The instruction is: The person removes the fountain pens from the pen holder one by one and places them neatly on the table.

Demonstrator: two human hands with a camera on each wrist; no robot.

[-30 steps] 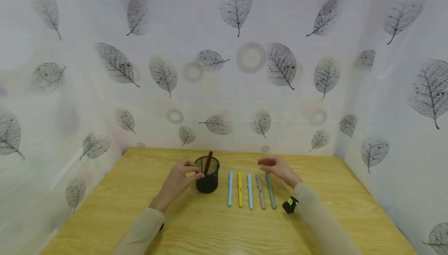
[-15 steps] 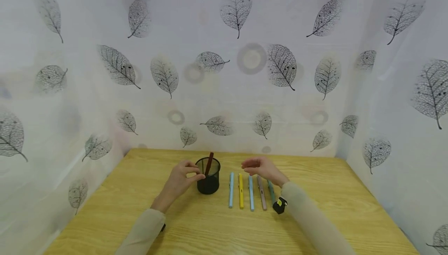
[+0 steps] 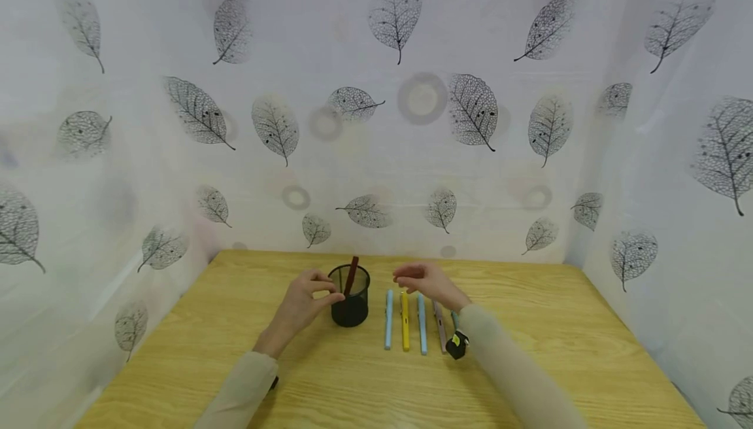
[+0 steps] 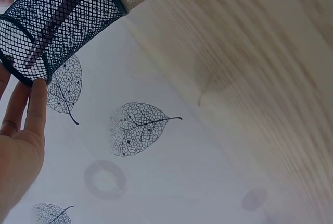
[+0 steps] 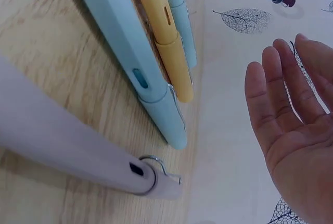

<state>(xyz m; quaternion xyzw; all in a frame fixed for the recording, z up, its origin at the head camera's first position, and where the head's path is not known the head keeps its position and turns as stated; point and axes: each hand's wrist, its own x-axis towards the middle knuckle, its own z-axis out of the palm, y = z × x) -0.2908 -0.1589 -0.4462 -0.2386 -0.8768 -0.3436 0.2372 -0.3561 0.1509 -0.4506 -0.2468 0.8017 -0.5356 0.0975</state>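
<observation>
A black mesh pen holder (image 3: 350,311) stands upright with a dark red pen (image 3: 351,276) leaning inside it. My left hand (image 3: 302,301) holds the holder by the left side of its rim, thumb in front; in the left wrist view its fingertips (image 4: 38,91) touch the rim. To the right lie several capped pens in a row: a light blue pen (image 3: 388,320), a yellow pen (image 3: 404,322), another light blue pen (image 3: 421,324), a mauve pen (image 3: 439,327) and a green pen (image 3: 455,320), mostly hidden by the right wrist. Above their far ends hovers my right hand (image 3: 432,283), fingers loosely extended, holding nothing.
The wooden table (image 3: 347,383) reaches back to a pale curtain (image 3: 376,167) printed with leaves, which also closes in both sides. A small black wrist camera (image 3: 456,345) hangs under the right sleeve, over the near part of the pens.
My right hand has moved left over the pens, from above the green one towards the holder. The left hand, holder and pens have stayed in place.
</observation>
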